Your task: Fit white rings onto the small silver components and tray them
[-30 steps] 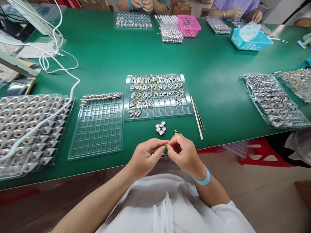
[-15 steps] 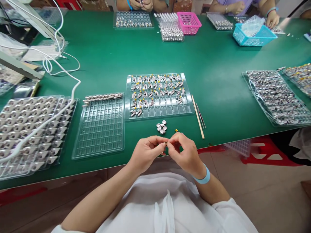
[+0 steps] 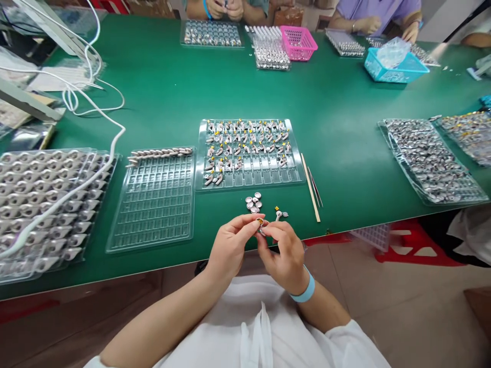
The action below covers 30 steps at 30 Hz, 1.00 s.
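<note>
My left hand (image 3: 231, 244) and my right hand (image 3: 283, 251) meet at the table's near edge, both pinching a small grey part with a gold spot (image 3: 260, 223) between their fingertips. Just beyond them lies a little heap of round silver caps (image 3: 253, 202). A small white-and-yellow piece (image 3: 280, 213) rests on the green table (image 3: 330, 117) to the right of the caps. Ahead stands a clear tray (image 3: 249, 176) partly filled with grey parts tipped in yellow.
A nearly bare clear tray (image 3: 153, 204) and a full stack of trays (image 3: 42, 204) stand left, under a white cable (image 3: 111, 148). A wooden stick and tweezers (image 3: 311, 186) lie right of the middle tray. Trays of silver parts (image 3: 429, 158) sit far right. Other people work across the table by pink (image 3: 298, 41) and blue baskets (image 3: 395, 69).
My right hand has dropped lower and turned in under the left fingertips. A small white-and-yellow piece now shows on the table where that hand had been covering it.
</note>
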### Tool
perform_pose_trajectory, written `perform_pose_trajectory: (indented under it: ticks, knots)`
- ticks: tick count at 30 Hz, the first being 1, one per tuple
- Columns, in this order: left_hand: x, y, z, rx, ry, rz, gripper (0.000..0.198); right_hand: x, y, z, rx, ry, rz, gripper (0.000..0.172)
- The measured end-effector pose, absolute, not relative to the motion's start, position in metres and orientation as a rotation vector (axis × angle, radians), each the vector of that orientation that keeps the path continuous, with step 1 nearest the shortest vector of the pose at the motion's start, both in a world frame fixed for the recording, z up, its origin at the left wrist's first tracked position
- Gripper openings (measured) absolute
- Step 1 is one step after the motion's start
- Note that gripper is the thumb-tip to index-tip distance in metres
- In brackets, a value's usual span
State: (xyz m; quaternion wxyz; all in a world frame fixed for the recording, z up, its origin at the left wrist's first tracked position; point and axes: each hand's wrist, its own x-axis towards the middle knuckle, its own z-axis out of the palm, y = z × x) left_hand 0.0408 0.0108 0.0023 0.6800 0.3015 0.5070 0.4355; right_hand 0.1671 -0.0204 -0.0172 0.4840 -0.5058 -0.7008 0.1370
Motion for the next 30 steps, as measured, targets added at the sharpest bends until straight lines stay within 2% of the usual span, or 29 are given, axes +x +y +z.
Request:
perform_pose_trajectory:
  ticks: [2,5,8,11,16,22,30]
  knots:
    - [0.040,0.010,0.001,0.746,1.140,0.988,0.023,0.171,-0.022,-0.014,-1.261,-1.638,0.438,0.022]
    - [0.037,0.009,0.003,0.871,1.178,0.983,0.022,0.178,-0.025,-0.008,-1.332,-1.436,0.782,0.013]
    - [0.037,0.008,0.006,1.017,1.234,0.971,0.019,0.182,-0.026,-0.006,-1.330,-1.188,1.143,0.014]
    - [0.037,0.005,0.008,1.174,1.267,0.992,0.017,0.182,-0.025,-0.010,-1.253,-1.010,1.314,0.016]
    - [0.040,0.002,0.007,1.385,1.279,1.062,0.016,0.179,-0.026,-0.022,-1.157,-0.911,1.325,0.015]
    - [0.040,0.002,0.005,1.393,1.236,1.042,0.016,0.179,-0.030,-0.019,-1.194,-1.011,1.171,0.012]
    - [0.039,0.003,0.003,1.405,1.246,1.037,0.017,0.179,-0.030,-0.015,-1.257,-1.115,1.075,0.018]
